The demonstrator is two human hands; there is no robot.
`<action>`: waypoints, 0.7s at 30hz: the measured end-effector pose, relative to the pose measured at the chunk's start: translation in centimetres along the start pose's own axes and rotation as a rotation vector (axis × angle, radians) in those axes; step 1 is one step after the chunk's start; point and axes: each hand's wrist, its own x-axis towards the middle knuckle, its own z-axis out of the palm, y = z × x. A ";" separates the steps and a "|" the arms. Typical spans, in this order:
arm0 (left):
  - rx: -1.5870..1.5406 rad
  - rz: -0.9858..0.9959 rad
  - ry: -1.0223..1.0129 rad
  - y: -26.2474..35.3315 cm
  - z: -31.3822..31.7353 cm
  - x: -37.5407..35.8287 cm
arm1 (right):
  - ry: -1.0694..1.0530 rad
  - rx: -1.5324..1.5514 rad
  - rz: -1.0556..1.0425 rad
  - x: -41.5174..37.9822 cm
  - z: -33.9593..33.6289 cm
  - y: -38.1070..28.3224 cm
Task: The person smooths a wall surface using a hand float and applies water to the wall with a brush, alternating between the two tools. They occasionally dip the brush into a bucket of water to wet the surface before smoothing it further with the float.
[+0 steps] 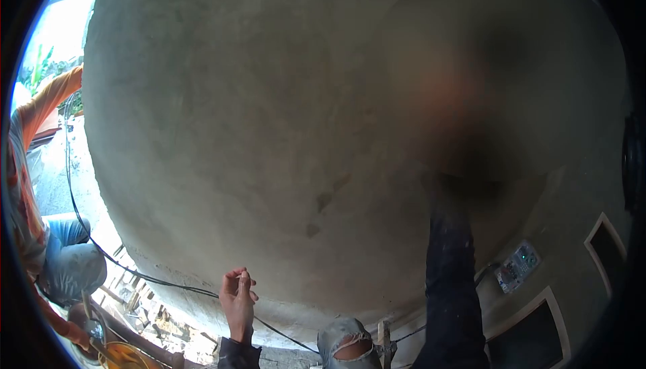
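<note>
A broad grey plastered wall [256, 133] fills most of the head view, with a few darker damp patches low on it. My left hand [239, 302] is raised at the bottom, in front of the wall's lower part, its fingers bent and partly apart with nothing in them. My right arm [451, 268] in a dark sleeve reaches up along the wall. A large blur covers its far end; only a smeared reddish patch shows where my right hand [449, 93] is, so its fingers and anything in them cannot be made out.
A co-worker in an orange sleeve [50, 103] stands at the left edge, near a yellow bucket [128, 355]. Black cables [168, 281] run along the wall's foot. A small electrical device [518, 266] and dark framed openings [531, 335] are at lower right. My torn-jeans knee [346, 345] shows below.
</note>
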 end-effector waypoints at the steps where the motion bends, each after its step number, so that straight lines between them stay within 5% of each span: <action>1: 0.009 0.002 -0.016 -0.4 0.3 -0.2 | 0.000 -0.010 0.001 2.9 1.3 -0.4; 4: 0.050 -0.014 -0.076 -1.9 1.7 -0.2 | 0.050 0.016 -0.108 5.1 1.9 -2.9; 7: 0.160 -0.060 -0.152 -2.1 2.1 -0.3 | -0.279 0.116 -0.389 -0.8 -1.8 -2.3; 12: 0.282 -0.047 -0.180 -3.3 2.7 -0.7 | 0.120 0.025 -0.124 8.7 4.2 0.2; 15: 0.428 -0.025 -0.220 -3.9 2.3 -0.8 | -0.177 0.139 -0.393 1.3 0.1 -5.4; 21: 0.550 0.046 -0.234 -2.6 2.2 -1.6 | -0.017 0.090 -0.180 5.3 2.2 -4.1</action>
